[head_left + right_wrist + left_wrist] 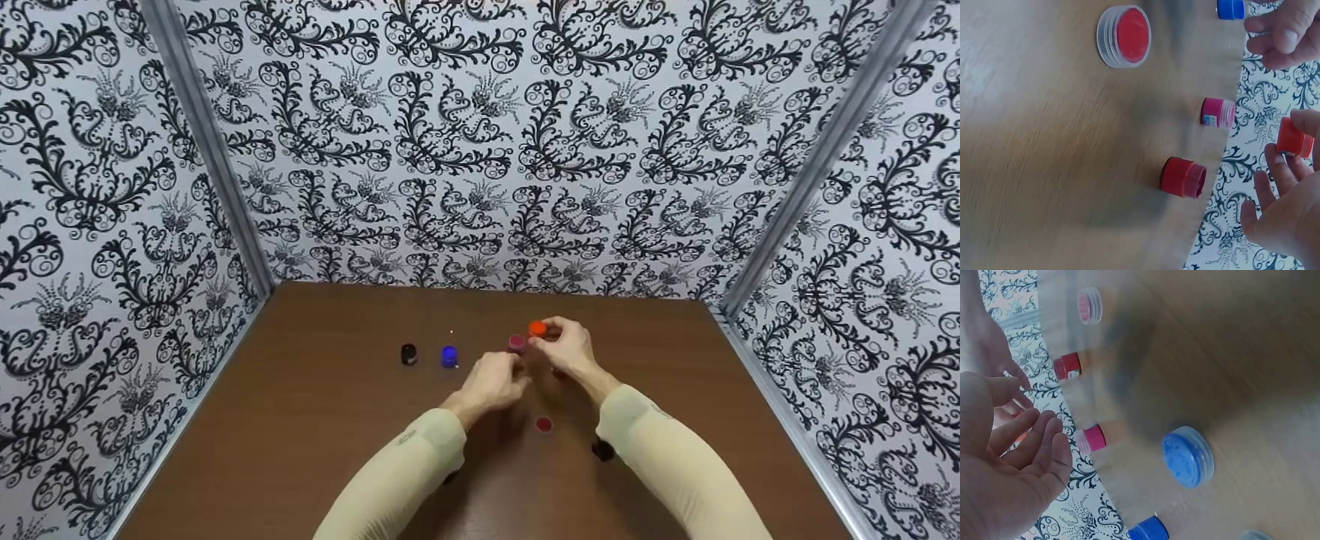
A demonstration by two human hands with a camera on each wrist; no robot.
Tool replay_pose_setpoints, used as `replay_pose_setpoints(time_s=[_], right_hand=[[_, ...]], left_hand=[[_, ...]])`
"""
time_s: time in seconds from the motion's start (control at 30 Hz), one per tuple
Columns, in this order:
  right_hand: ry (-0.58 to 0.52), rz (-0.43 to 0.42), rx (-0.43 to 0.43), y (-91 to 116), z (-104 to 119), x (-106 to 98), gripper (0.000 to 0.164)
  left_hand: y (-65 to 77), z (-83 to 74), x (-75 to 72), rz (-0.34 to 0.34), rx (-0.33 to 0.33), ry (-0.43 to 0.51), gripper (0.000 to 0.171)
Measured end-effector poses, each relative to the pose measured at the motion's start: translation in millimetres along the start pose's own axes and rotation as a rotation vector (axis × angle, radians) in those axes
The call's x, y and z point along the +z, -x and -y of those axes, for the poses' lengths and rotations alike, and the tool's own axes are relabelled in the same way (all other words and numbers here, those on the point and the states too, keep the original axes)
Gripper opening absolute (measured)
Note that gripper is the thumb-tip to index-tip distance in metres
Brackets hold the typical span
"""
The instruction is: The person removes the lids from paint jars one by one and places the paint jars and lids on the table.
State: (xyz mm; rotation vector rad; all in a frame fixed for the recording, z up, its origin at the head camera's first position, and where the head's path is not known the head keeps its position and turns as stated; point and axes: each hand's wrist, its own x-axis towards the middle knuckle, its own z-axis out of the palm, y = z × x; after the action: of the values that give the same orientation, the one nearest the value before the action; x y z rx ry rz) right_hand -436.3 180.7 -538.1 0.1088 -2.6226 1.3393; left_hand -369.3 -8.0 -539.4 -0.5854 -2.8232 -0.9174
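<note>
My right hand (pixel 568 346) pinches a small orange-red jar (pixel 538 328) between thumb and fingers, held up above the far part of the table. In the right wrist view that jar (pixel 1292 138) is tilted on its side in the picture. My left hand (pixel 1022 461) holds nothing, its fingers loosely bent, close to a pink jar (pixel 1094 439) that stands on the table. A red jar (pixel 1182 176) stands below the right hand, mostly covered by it in the head view. Nearer me lies a clear, ridged round container with red inside (pixel 1124 36).
A blue jar (pixel 448 356) and a black jar (pixel 409 354) stand left of the hands. The left wrist view also has a round blue-topped container (pixel 1188 457), hidden in the head view. Patterned walls (pixel 480 150) enclose the brown table (pixel 300 420) on three sides.
</note>
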Motion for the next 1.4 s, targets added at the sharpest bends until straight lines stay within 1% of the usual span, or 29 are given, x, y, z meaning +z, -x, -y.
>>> replay_pose_setpoints(time_s=[0.07, 0.17, 0.27, 0.5, 0.6, 0.77, 0.83, 0.97, 1.07, 1.13, 1.23, 1.3, 1.4], right_hand=[[-0.016, 0.004, -0.020, 3, 2, 0, 0.033], [-0.036, 0.012, -0.050, 8, 7, -2, 0.033], [-0.054, 0.025, -0.092, 13, 13, -6, 0.034], [-0.091, 0.049, -0.182, 23, 18, -14, 0.033], [-0.104, 0.075, -0.194, 27, 18, -15, 0.033], [-0.157, 0.129, -0.210, 35, 14, -16, 0.034], [-0.178, 0.153, -0.225, 38, 12, -16, 0.034], [-0.226, 0.214, -0.272, 46, 8, -17, 0.036], [-0.279, 0.253, -0.301, 50, 5, -18, 0.036], [-0.304, 0.271, -0.313, 52, 3, -19, 0.036], [-0.307, 0.289, -0.345, 53, 1, -19, 0.036], [-0.301, 0.299, -0.360, 53, 0, -19, 0.037], [-0.299, 0.318, -0.372, 54, -1, -19, 0.035]], left_hand=[[-1.0, 1.6, -2.5, -0.015, 0.002, -0.002, 0.013], [-2.5, 3.4, -7.5, -0.037, 0.005, 0.018, 0.017], [-4.7, 5.1, -13.6, -0.056, 0.003, 0.036, 0.015], [-7.5, 3.3, -29.7, -0.096, -0.023, 0.121, 0.021], [-8.5, 3.8, -34.1, -0.131, -0.009, 0.153, 0.020], [-9.5, 3.1, -38.9, -0.150, 0.001, 0.209, 0.023], [-8.6, 0.7, -40.1, -0.151, 0.004, 0.233, 0.026], [-6.1, -6.5, -41.9, -0.156, 0.056, 0.252, 0.029], [-3.4, -13.8, -43.9, -0.137, 0.097, 0.271, 0.031], [-1.5, -18.3, -45.7, -0.121, 0.105, 0.286, 0.035], [0.4, -23.0, -48.1, -0.104, 0.114, 0.274, 0.042], [1.5, -24.6, -49.3, -0.099, 0.116, 0.247, 0.045], [3.3, -24.8, -50.0, -0.087, 0.109, 0.212, 0.045]])
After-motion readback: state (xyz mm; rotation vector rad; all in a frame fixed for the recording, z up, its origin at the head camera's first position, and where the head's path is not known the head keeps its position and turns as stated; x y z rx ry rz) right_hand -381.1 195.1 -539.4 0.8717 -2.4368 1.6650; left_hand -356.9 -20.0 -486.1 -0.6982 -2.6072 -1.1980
